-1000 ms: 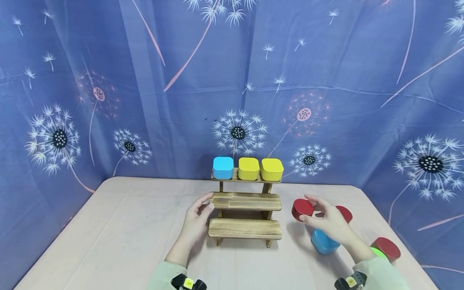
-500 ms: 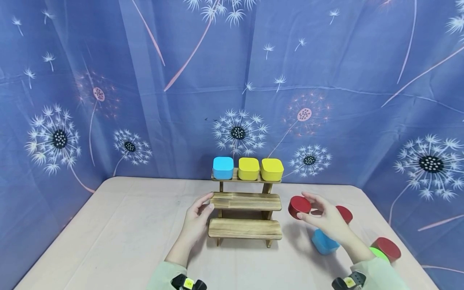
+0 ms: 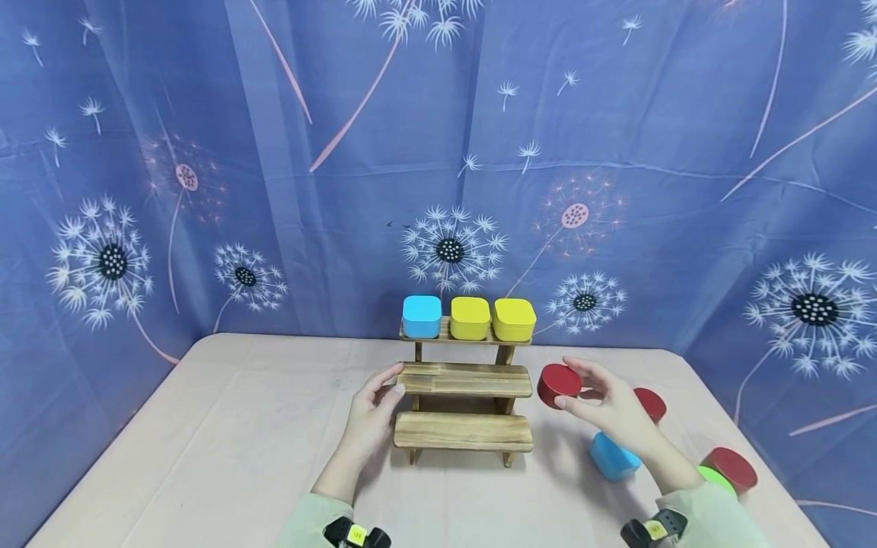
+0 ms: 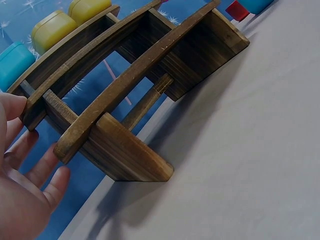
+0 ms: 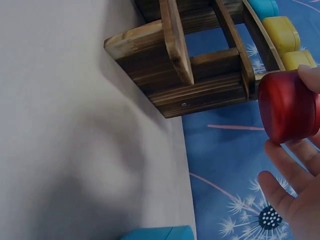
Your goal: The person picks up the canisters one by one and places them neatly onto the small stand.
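A three-tier wooden display stand (image 3: 464,432) stands at the middle of the table. My left hand (image 3: 368,417) holds the left end of its middle shelf, thumb and fingers about the board's edge. My right hand (image 3: 612,405) pinches a red round tin (image 3: 558,385) between thumb and fingers, raised above the table just right of the stand. In the right wrist view, the red tin (image 5: 286,106) hangs apart from the stand. On the top shelf sit a light blue box (image 3: 422,318), a yellow box (image 3: 470,319) and another yellow box (image 3: 515,320).
A blue box (image 3: 613,457) and a red tin (image 3: 649,405) lie near my right forearm, partly hidden by it. Farther right are another red tin (image 3: 731,469) and a green piece (image 3: 716,479). A blue dandelion-patterned curtain (image 3: 329,251) hangs round the table.
My right hand has moved left and slightly up with the red tin, closer to the stand. The left hand has stayed at the middle shelf.
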Tool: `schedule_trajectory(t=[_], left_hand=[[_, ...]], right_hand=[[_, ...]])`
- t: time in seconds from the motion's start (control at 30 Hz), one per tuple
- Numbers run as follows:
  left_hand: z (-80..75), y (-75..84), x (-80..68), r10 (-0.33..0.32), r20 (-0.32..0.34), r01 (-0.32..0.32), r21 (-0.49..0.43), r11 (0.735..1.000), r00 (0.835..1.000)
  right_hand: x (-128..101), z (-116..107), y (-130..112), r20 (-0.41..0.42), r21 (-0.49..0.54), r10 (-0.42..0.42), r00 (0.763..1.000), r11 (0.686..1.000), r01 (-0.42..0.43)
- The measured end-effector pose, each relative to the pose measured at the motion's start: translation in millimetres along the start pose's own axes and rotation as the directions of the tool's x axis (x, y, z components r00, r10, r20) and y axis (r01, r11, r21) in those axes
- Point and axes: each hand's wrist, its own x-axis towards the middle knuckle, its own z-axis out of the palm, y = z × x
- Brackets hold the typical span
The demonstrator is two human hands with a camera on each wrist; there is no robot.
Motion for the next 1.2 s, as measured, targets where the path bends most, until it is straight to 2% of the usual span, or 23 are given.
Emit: schedule_trajectory(t=[0.3, 0.57, 0.9, 1.2], left_hand=[[0.4, 0.2, -0.9, -0.003, 0.002, 0.003, 0.008, 1.0, 1.0], [0.3, 0.4, -0.2, -0.009, -0.007, 0.009, 0.024, 1.0, 1.0], [-0.5, 1.2, -1.5, -0.011, -0.014, 0.011, 0.026, 1.0, 1.0], [-0.9, -0.4, -0.3, -0.004, -0.004, 0.004, 0.024, 1.0, 1.0]], right_hand=[[5, 4, -10, 0.02, 0.017, -0.003, 1.0, 1.0, 0.003], [10, 9, -11, 0.019, 0.028, -0.05, 0.999, 0.998, 0.049], [15, 19, -22, 0.04, 0.093, -0.052, 0.998, 0.994, 0.048], [22, 28, -30, 0.032, 0.064, -0.106, 0.994, 0.993, 0.104]])
